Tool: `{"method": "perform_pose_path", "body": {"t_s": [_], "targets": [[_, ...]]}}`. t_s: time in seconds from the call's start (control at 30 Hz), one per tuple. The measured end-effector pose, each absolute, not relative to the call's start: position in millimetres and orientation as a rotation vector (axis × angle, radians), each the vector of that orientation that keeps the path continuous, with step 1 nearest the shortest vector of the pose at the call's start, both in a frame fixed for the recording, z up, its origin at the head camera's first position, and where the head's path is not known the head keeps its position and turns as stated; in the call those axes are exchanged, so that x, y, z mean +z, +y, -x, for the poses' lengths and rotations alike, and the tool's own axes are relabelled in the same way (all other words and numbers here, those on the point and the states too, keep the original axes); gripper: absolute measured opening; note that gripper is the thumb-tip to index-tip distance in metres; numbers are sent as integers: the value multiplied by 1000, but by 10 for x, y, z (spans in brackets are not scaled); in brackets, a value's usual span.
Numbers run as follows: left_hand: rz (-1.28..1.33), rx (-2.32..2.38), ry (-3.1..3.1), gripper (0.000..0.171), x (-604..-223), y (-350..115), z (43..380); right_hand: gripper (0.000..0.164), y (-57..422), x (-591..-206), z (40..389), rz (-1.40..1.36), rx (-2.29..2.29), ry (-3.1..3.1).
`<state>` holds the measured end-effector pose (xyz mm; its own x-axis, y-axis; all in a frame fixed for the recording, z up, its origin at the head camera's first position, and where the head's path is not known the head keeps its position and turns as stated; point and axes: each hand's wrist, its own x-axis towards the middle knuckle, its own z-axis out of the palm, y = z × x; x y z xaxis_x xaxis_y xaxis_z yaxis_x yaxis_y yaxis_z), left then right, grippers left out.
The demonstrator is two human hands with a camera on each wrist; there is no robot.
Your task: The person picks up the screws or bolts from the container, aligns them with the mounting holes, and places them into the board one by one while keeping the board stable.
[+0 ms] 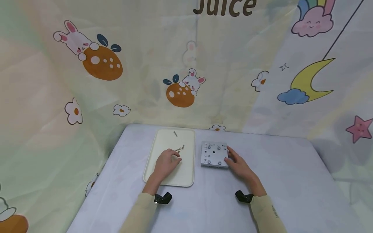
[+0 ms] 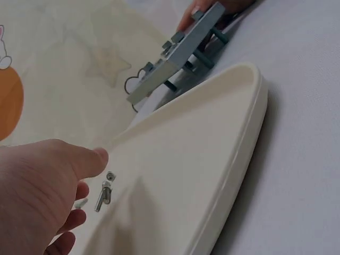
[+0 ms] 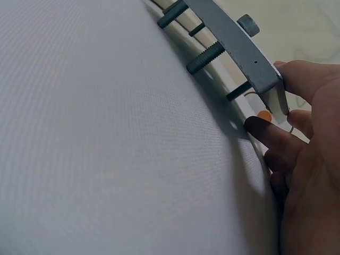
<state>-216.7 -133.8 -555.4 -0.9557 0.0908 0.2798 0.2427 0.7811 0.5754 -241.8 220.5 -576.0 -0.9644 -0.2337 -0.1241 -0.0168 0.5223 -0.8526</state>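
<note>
A grey metal plate [image 1: 210, 157] with several holes and bolts stands on the white cloth, raised on the bolt shanks [image 3: 206, 57] that stick out below it. At its right edge my right hand [image 1: 241, 167] holds it, thumb on one side and fingers on the other. My left hand [image 1: 166, 164] is over the cream tray [image 1: 182, 178], thumb and fingers apart. Just past those fingertips lie several small metal screws [image 2: 104, 194]. Another screw [image 1: 175, 134] lies alone near the tray's far end.
The tray's raised rim [image 2: 249, 127] runs between my left hand and the plate. A white cloth [image 1: 201, 204] covers the table, and a printed curtain [image 1: 227, 81] hangs behind its back edge. Each wrist wears a black camera [image 1: 164, 198].
</note>
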Motion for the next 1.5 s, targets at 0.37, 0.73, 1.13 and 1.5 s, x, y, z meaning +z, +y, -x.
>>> {"method": "perform_pose_path", "body": {"t_s": [0.37,0.73,1.13,1.5], "targets": [[-2,-800,-2752,13,-5544,-1279,2356,72,2221,-5734,2449,208,-1432,2531],[-147,-806,-2747,16,-5583,-1174,2407,74,2225,-5754,2419,197,-1450,2525],[-157,-775,-2788,10,-5573,-1106,2490,74,2241,-5749,2407,225,-1449,2540],[5,-875,-2629,4,-5589,-1079,2477,73,2246,-5719,2427,244,-1433,2554]]}}
